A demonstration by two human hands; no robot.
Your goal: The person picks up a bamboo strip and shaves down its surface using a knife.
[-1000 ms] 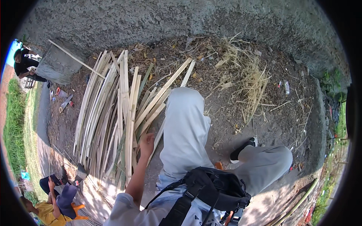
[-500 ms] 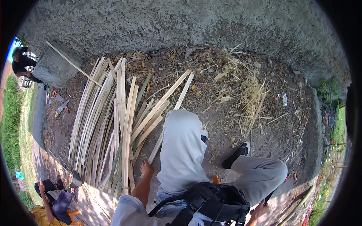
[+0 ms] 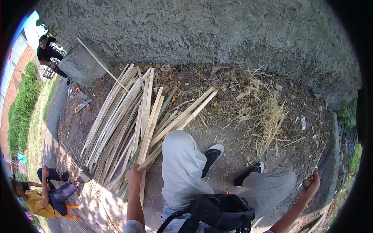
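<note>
While the left hand (image 3: 135, 174) has its fingers closed around the near end of a pale wooden strip (image 3: 150, 158), the right hand (image 3: 313, 188), out to the side beyond the bent knee, is curled on a small brown knob (image 3: 307, 182); whether that is a tool's handle cannot be told. The held strip slants up past the left knee, at the right edge of a big pile of strips (image 3: 118, 112) on the ground, with one green strip (image 3: 167, 101) among the pale ones. Judging by the pile, plenty of wood is already cut into long, narrow lengths, and the heap of straw-like shavings (image 3: 268, 105) to the right suggests that some trimming is done; how many strips are left rough does not show. As for containers, a black bag (image 3: 217, 213) sits at the waist, its contents hidden, and a small clear packet (image 3: 303, 122) lies beyond the shavings, too small to read for anything inside. Farther out, a saw (image 3: 83, 105) lies left of the pile, below a concrete block (image 3: 83, 66) by the rough wall (image 3: 217, 31), and a person in yellow (image 3: 40, 202) sits on an orange chair (image 3: 72, 209).
</note>
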